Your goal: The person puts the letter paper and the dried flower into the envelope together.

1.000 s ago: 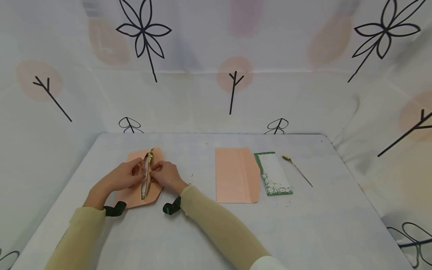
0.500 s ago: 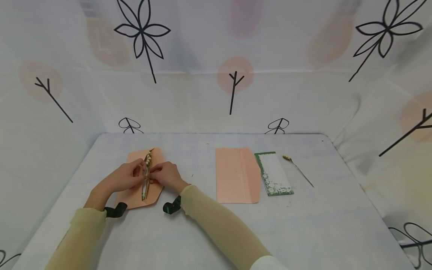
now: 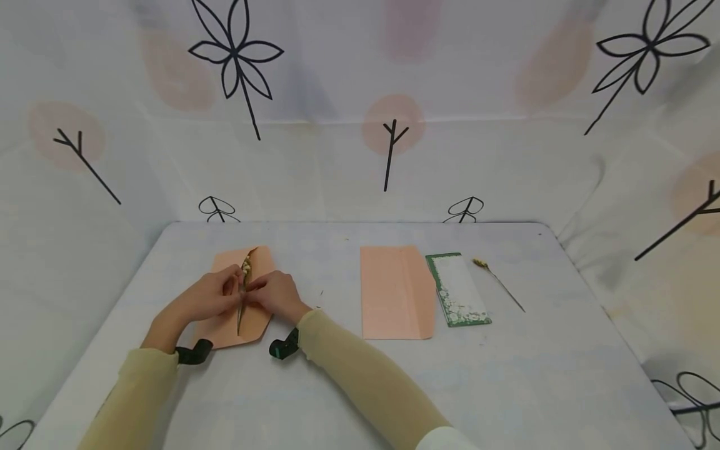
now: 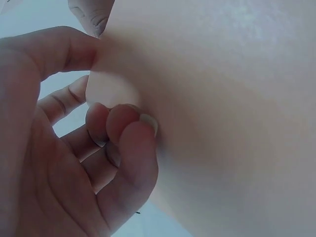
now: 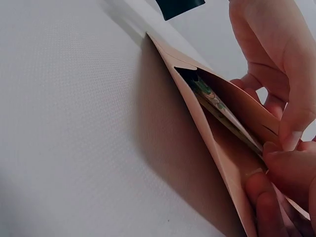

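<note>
A peach envelope [image 3: 219, 331] stands with its narrow mouth upward at the left of the table. A sprig of small pale flowers [image 3: 245, 265] shows along that mouth. In the right wrist view, a card with a green floral edge [image 5: 217, 101] sits inside the parted envelope. My left hand [image 3: 208, 295] pinches the envelope's left side, and its curled fingers lie against the peach paper in the left wrist view. From the other side my right hand [image 3: 278, 294] pinches the mouth's right edge, its fingertips close to the card. Both hands' fingertips nearly meet at the mouth.
A second peach envelope [image 3: 388, 294] lies flat right of centre. Beside it lie a white card with a green floral border [image 3: 462, 290] and a long-stemmed dried flower [image 3: 497, 284]. Dark camera mounts [image 3: 194, 352] hang at the wrists.
The envelope's mouth has narrowed: the white strip visible between its sides is now a thin line. My right fingertips have shifted slightly left, toward the left hand.
</note>
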Available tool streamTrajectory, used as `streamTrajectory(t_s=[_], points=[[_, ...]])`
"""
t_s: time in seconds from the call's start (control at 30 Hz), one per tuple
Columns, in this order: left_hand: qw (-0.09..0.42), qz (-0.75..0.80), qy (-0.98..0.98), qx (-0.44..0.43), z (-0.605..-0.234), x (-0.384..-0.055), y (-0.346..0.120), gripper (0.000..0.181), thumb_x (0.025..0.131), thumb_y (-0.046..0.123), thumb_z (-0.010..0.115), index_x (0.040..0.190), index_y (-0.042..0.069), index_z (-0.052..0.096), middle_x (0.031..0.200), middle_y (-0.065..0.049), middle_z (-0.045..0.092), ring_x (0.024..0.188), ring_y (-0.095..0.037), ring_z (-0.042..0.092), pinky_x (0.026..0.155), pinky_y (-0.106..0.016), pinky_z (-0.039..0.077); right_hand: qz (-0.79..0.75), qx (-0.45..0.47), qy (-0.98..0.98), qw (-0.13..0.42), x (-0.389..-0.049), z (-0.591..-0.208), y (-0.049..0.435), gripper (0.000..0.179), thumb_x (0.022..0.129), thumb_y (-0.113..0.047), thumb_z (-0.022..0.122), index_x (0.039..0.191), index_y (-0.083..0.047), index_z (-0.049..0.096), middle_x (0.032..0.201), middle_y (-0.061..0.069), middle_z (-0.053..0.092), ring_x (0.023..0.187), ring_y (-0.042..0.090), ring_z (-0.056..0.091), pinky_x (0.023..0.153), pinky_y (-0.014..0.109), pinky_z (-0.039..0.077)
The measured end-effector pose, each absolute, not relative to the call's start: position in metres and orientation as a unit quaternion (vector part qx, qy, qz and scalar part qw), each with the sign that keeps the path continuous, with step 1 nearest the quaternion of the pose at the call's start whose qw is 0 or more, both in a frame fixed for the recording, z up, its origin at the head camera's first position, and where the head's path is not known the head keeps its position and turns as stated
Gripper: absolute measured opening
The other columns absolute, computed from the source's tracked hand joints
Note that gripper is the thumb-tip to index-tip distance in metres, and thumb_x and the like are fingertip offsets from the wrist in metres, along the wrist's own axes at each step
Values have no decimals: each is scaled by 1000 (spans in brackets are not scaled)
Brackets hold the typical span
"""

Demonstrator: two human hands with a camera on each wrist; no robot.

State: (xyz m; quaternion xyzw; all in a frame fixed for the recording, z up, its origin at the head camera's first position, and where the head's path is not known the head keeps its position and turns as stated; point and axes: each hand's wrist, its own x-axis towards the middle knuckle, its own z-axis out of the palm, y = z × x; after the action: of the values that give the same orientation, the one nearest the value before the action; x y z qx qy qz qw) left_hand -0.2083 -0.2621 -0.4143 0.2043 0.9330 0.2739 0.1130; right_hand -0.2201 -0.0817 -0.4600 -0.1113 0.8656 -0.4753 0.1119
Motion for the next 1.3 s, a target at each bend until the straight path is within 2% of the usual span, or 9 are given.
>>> streamTrajectory(t_s=[0.13,0.4,0.63,0.8,1.0,1.3], points=[[112,275,932,206,-412,-207,-261,19,90,10,65,105,11,52,69,1,44,59,-14,44,53,-27,35,-471,-118,868,107,-220,-459,-81,21,85,-33,80,101,-20,81,86,-14,73,81,-2,60,66,16,46],[119,282,930,205,-407,-203,-259,19,90,7,63,105,8,52,70,0,45,59,-15,45,53,-27,36,-486,-95,862,104,-219,-459,-80,39,85,-27,79,122,-18,73,80,-10,69,68,4,53,59,19,42],[119,284,929,206,-405,-202,-258,18,92,9,64,104,9,52,69,0,45,59,-15,45,53,-27,36,-525,-109,834,128,-217,-458,-77,53,91,-18,73,141,-19,58,69,-14,66,60,1,62,55,18,42],[118,289,927,208,-404,-202,-257,18,90,6,64,103,8,50,69,-1,44,59,-16,45,53,-27,36,-494,-147,846,139,-218,-457,-74,49,91,-20,72,139,-23,60,74,-14,65,60,2,57,54,18,41],[123,292,925,209,-404,-202,-256,17,91,6,64,102,8,51,69,0,45,58,-16,45,53,-27,36,-463,-186,852,158,-220,-457,-71,48,91,-20,70,138,-21,60,80,-14,65,63,3,53,56,18,40],[140,287,926,199,-411,-208,-258,18,93,12,65,105,9,52,70,0,46,59,-15,46,53,-27,37,-512,-156,830,155,-219,-458,-66,43,91,-21,72,133,-23,65,82,-15,67,66,3,55,59,20,41]])
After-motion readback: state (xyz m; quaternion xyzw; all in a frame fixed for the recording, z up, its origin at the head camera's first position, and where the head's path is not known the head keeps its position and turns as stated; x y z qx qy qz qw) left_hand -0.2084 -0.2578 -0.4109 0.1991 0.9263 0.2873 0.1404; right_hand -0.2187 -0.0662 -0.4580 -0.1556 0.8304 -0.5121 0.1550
